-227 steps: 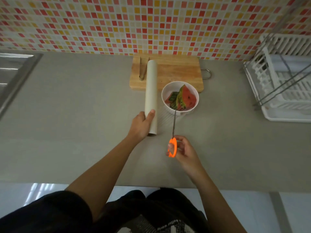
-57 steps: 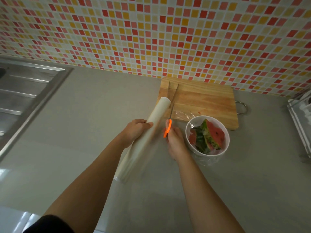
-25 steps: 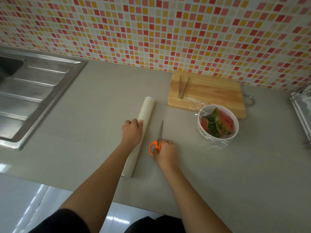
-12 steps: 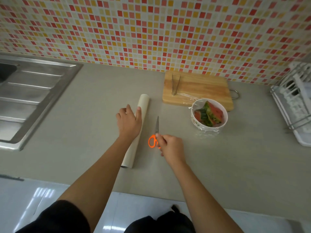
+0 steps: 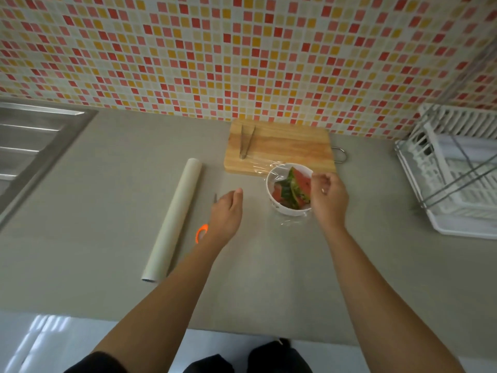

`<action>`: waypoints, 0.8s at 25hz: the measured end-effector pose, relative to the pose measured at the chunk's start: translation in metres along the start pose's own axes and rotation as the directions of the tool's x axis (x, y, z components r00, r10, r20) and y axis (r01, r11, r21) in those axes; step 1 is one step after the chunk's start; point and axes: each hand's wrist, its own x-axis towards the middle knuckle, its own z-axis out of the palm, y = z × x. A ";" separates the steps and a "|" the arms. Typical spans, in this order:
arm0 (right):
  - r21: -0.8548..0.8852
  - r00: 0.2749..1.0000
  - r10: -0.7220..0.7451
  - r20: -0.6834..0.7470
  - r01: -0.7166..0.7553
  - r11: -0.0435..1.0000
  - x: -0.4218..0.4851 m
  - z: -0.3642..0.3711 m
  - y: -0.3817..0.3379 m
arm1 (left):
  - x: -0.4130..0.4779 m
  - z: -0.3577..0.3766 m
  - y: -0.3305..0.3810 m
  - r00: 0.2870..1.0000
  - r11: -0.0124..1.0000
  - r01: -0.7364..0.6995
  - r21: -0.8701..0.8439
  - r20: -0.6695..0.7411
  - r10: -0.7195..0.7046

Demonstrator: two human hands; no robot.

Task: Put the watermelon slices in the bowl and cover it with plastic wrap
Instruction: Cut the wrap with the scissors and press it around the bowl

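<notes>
A white bowl (image 5: 279, 208) holds watermelon slices (image 5: 291, 187) and stands just in front of the wooden cutting board (image 5: 290, 146). A loose sheet of plastic wrap (image 5: 262, 165) lies over the bowl and spills onto the board and counter. My right hand (image 5: 326, 195) is at the bowl's right rim with its fingers curled; whether they pinch the wrap is unclear. My left hand (image 5: 227, 214) hovers left of the bowl, fingers loosely apart, holding nothing. The plastic wrap roll (image 5: 174, 216) lies on the counter at the left.
Orange-handled scissors (image 5: 201, 232) lie beside the roll, partly hidden under my left wrist. Metal tongs (image 5: 246, 141) rest on the board. A white dish rack (image 5: 457, 170) stands at the right, a steel sink (image 5: 32, 146) at the left.
Both hands let go of the roll and the scissors and moved right toward the bowl. The roll and scissors stay on the counter.
</notes>
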 end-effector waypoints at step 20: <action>-0.086 0.526 0.496 0.691 -0.621 0.779 0.021 -0.009 0.099 | 0.073 0.056 0.012 0.897 0.913 0.386 -0.134 0.285 -0.338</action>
